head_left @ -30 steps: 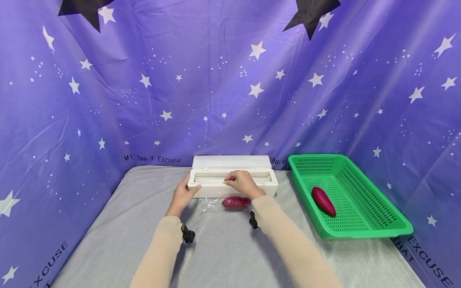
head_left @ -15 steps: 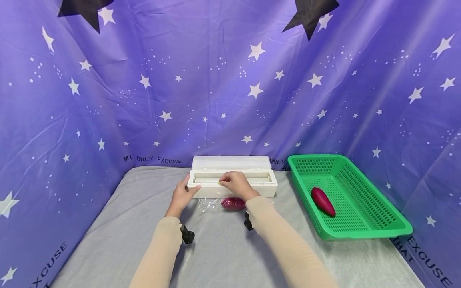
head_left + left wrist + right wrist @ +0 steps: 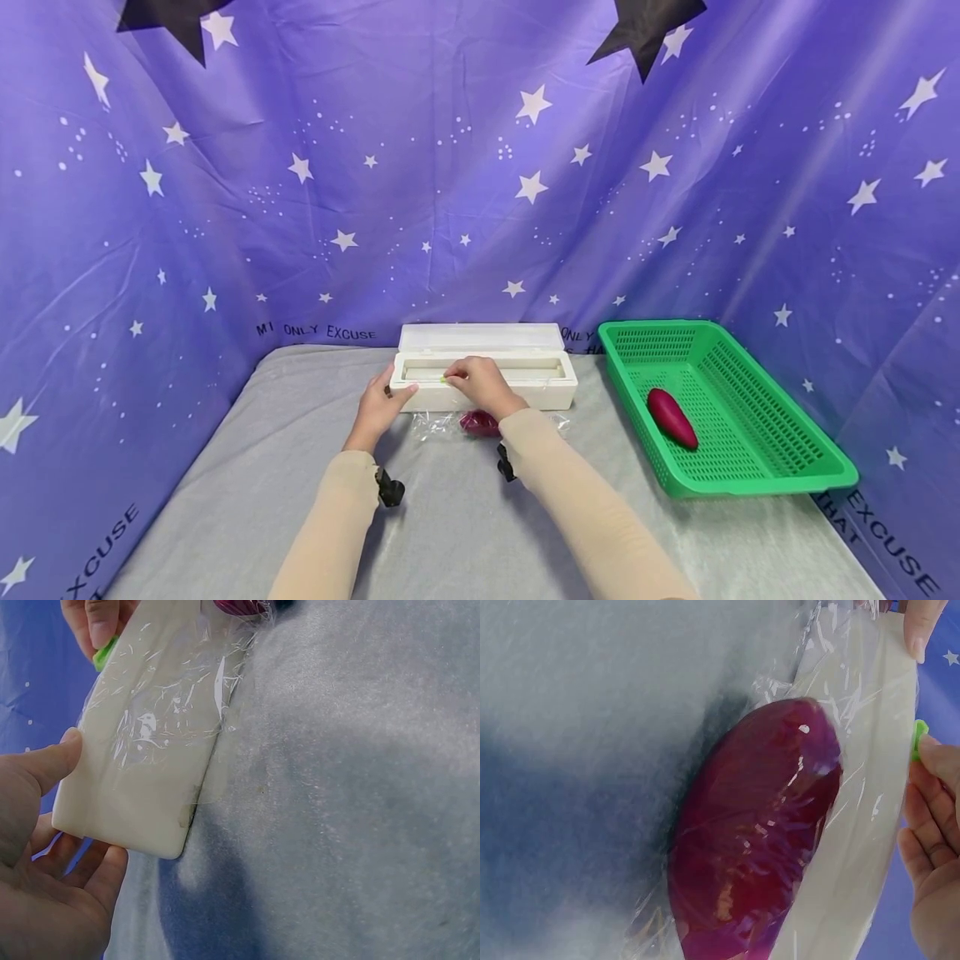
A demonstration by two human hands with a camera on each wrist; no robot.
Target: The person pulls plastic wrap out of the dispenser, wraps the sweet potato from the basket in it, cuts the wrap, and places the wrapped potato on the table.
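A long white cling film dispenser (image 3: 517, 397) stands on the cloth with its lid (image 3: 480, 336) raised at the back. My left hand (image 3: 377, 408) grips its left end, thumb on the front edge and fingers around the end face. With thumb and fingers, my right hand (image 3: 483, 385) pinches a small green slide cutter (image 3: 919, 739) on the dispenser's edge, left of its middle. Clear cling film (image 3: 161, 724) hangs over the front wall. A purple-red sweet potato (image 3: 754, 832) lies wrapped in film before the dispenser, partly hidden by my right wrist in the head view.
On the right stands a green plastic basket (image 3: 750, 482) with another purple-red sweet potato (image 3: 672, 418) in it. Grey cloth (image 3: 450, 533) covers the table. A purple star-patterned curtain (image 3: 450, 192) rises close behind the dispenser and along both sides.
My right hand has slid left along the dispenser's edge with the green slide cutter. My left hand has stayed on the left end. More of the wrapped sweet potato is now covered by my wrist.
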